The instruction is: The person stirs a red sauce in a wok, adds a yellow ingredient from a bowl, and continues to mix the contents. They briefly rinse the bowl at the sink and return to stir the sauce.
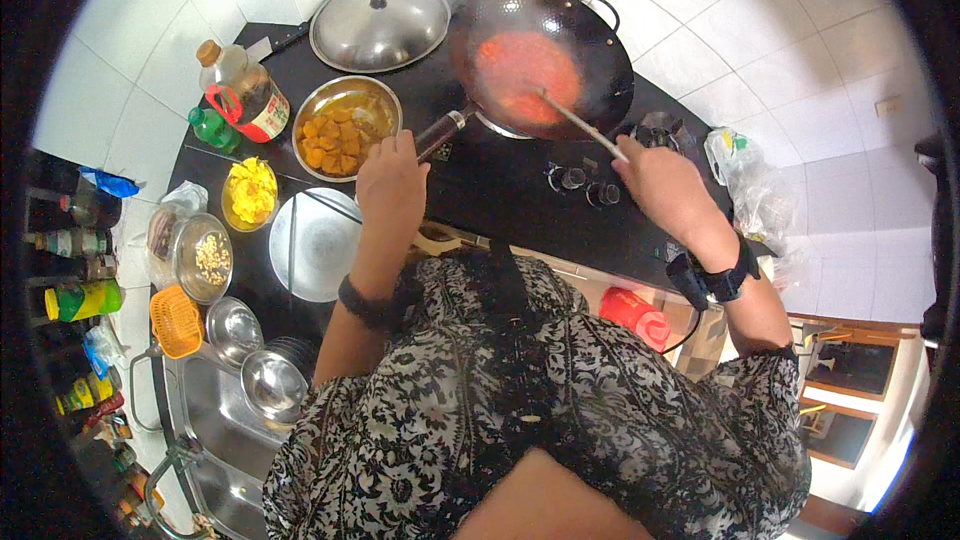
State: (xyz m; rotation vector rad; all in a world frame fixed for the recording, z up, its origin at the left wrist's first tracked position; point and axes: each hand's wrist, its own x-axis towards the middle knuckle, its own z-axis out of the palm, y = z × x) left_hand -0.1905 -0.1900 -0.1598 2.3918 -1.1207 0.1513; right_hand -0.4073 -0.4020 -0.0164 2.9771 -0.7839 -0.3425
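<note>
A dark wok [607, 75] stands on the stove at the back, with steaming red sauce [529, 75] in it. Its dark handle [439, 136] points down and left, and my left hand [391, 178] is at the end of it, fingers curled; the hand hides how firmly it holds. My right hand [660, 184] grips the upper end of a slim spatula or ladle shaft [581, 122], whose lower end dips into the sauce. Just left of my left hand, a steel bowl [301, 101] holds orange chunks [330, 142]. Nearer to me lies a pale round plate or bowl [315, 255] with dark chopsticks across it.
A domed steel lid [382, 34] lies behind the orange chunks. Bottles [259, 101], a knife [260, 50], a bowl of yellow pieces [251, 195] and a bowl of pale nuts or seeds [206, 259] are at the left. The sink [225, 420] lies near left; plastic bags [757, 187] sit right.
</note>
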